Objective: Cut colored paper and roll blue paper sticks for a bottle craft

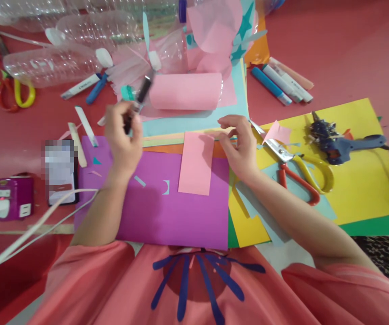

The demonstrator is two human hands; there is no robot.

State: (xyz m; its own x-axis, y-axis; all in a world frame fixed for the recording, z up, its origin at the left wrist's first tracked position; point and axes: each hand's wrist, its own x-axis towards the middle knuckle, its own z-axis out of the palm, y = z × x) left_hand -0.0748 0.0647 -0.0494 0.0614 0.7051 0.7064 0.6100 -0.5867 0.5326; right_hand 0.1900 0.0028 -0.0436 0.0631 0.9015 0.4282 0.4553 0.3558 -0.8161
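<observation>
My left hand is closed around a black marker, which points up and away above the purple sheet. On that sheet lies a pink paper rectangle. At its upper right corner is my right hand, fingers loosely curled and apart; whether the thumb touches the paper is hard to tell. Just beyond, a bottle wrapped in pink paper lies on its side on light blue paper. Scissors with red and yellow handles rest right of my right hand, beside a pink paper scrap.
Several clear plastic bottles lie at the back left. A glue gun sits on yellow paper at right. Markers lie behind it. A phone, a purple plug adapter and white cables are at left.
</observation>
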